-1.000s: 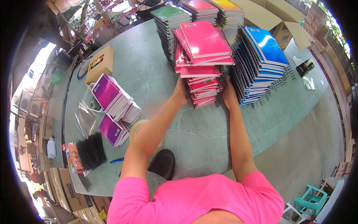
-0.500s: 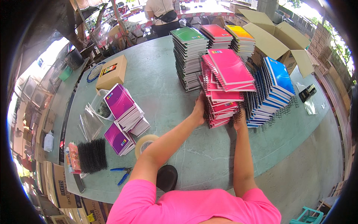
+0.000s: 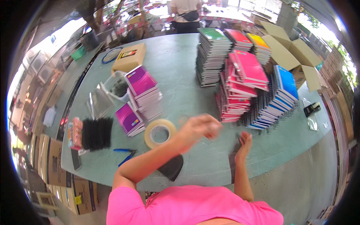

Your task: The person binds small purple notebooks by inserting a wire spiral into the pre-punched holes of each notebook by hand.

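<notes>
My left hand (image 3: 200, 128) is lifted over the table in front of the pink notebooks (image 3: 250, 66). Motion smears its fingers, so their closure is unclear. Just above the table's near right part, my right hand (image 3: 244, 145) is empty, with loosely curled fingers apart. The pink spiral notebooks stand in a tall, uneven stack and neither hand touches them. Beside that stack, blue spiral notebooks (image 3: 286, 80) lean in a slanted pile. Behind are stacks of green notebooks (image 3: 215, 34), red notebooks (image 3: 239, 36) and yellow notebooks (image 3: 258, 41).
Purple-covered pads (image 3: 140, 80) lie at left by a clear tub (image 3: 117, 86). A tape roll (image 3: 150, 140), blue-handled pliers (image 3: 126, 153) and black binding coils (image 3: 96, 133) are nearer. An open carton (image 3: 277, 52) stands at the back right; a stapler (image 3: 312, 108) is at right.
Both hands have come off the pink stack. My left hand has risen toward me, and my right hand has drawn back nearer. The whole view has shifted, with the table things appearing farther right.
</notes>
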Available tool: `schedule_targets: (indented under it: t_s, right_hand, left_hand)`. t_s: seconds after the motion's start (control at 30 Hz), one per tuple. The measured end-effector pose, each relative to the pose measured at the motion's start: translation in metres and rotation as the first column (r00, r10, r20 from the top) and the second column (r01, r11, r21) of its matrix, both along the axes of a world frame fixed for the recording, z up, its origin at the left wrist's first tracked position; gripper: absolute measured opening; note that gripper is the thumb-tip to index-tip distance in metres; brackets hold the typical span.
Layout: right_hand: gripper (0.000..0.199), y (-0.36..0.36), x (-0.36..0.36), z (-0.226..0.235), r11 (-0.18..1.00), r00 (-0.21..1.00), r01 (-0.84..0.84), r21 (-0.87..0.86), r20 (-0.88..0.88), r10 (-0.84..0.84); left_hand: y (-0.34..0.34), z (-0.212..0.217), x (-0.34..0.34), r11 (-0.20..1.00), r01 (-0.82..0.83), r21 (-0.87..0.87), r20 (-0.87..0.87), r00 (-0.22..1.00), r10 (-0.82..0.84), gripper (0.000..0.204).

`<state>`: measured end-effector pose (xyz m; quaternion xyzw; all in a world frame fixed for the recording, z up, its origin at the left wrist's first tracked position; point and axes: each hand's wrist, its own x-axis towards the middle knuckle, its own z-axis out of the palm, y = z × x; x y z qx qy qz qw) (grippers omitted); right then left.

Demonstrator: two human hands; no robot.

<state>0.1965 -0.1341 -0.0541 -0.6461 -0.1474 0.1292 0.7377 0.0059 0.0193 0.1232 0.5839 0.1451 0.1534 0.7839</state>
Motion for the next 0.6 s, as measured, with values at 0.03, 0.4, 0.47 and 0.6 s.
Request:
schedule_targets:
  t_s: [0.03,0.4,0.47,0.6]
  right_hand:
    - [0.048,-0.006,-0.022,0.005,0.995,0.995,0.053,-0.089,0.087,-0.045]
    - [0.010,0.056,-0.158,0.076,0.825,0.617,-0.544,-0.152,0.595,0.516]
    - [0.009,0.065,-0.178,0.078,0.790,0.601,-0.591,-0.162,0.564,0.566]
    - [0.010,0.089,-0.191,0.097,0.784,0.549,-0.589,-0.196,0.614,0.567]
  left_hand:
    - [-0.025,0.031,-0.013,0.976,0.219,0.008,0.072,0.973,-0.219,0.024]
    - [-0.187,0.104,-0.056,-0.167,0.943,-0.289,0.842,0.167,-0.513,0.020]
    - [-0.182,0.093,-0.067,-0.251,0.936,-0.247,0.893,0.119,-0.434,0.022]
    - [-0.137,0.076,-0.110,0.355,0.933,-0.055,0.760,0.270,-0.592,0.021]
